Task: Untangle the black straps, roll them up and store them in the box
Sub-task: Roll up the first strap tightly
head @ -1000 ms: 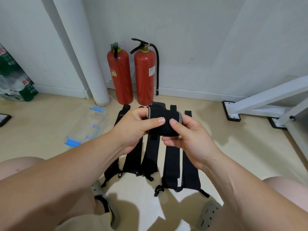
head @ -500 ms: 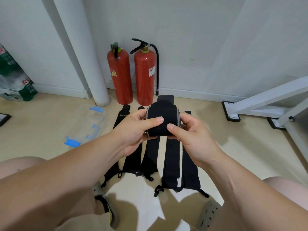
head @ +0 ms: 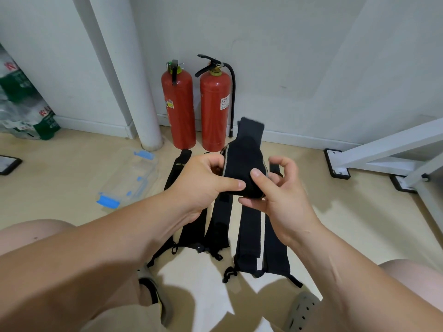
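Beige floor (head: 359,224), black straps (head: 249,233) laid out. Above them our left hand (head: 203,183) gripped a rolled strap (head: 242,168), right hand (head: 280,197) pinched it w/ thumb. Its tail (head: 251,128) had flipped up vs. a sec ago: roll prob. nearly done. Clear box (head: 129,178) sat toward floor's left edge.

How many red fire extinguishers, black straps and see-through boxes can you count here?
Red fire extinguishers: 2
Black half-rolled strap: 1
Black flat straps on the floor: 5
See-through box: 1
Total: 9
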